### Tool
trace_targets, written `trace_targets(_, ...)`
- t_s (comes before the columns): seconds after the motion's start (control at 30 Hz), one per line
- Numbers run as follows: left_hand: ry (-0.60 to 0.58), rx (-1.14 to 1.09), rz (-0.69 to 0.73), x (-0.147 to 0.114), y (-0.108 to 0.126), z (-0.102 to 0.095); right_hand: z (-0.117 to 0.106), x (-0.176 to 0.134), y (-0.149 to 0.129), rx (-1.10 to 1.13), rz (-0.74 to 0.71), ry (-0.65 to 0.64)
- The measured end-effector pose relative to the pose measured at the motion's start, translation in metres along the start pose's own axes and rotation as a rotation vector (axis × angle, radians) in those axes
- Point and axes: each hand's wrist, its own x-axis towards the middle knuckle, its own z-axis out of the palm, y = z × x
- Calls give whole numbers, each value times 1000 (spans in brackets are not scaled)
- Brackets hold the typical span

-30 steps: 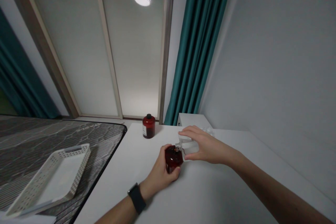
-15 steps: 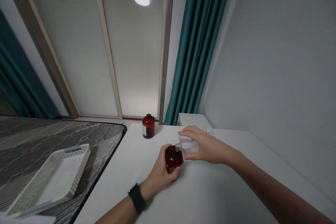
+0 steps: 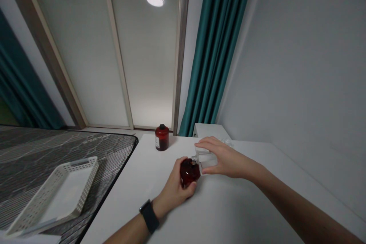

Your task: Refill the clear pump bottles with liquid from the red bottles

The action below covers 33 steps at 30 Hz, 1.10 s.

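My left hand (image 3: 178,187), with a dark watch on its wrist, is wrapped round a dark red glass bottle (image 3: 189,174) above the white table (image 3: 134,187). My right hand (image 3: 221,158) grips a clear square glass bottle (image 3: 207,159), tipped on its side with its neck towards the left. The neck of the clear bottle meets the mouth of the red one. Whether liquid passes between them I cannot tell. A second dark red bottle (image 3: 162,138), with a black cap and a white label, stands upright farther back.
At the left, a white perforated basket (image 3: 85,187) lies on a grey patterned surface (image 3: 114,148) with a black edge. Some clear, crumpled-looking thing (image 3: 228,143) sits behind my right hand. A white cabinet (image 3: 210,129) stands beyond the table, below a teal curtain (image 3: 217,53).
Almost nothing differs. Both hands hold the two bottles mouth to mouth as before, with only a tiny shift to the right.
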Motion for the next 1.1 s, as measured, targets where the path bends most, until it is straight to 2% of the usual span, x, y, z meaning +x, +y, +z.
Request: trace_targets(1.1, 5, 38, 4, 1, 0, -1, -1, 0, 2, -15, -58, 3)
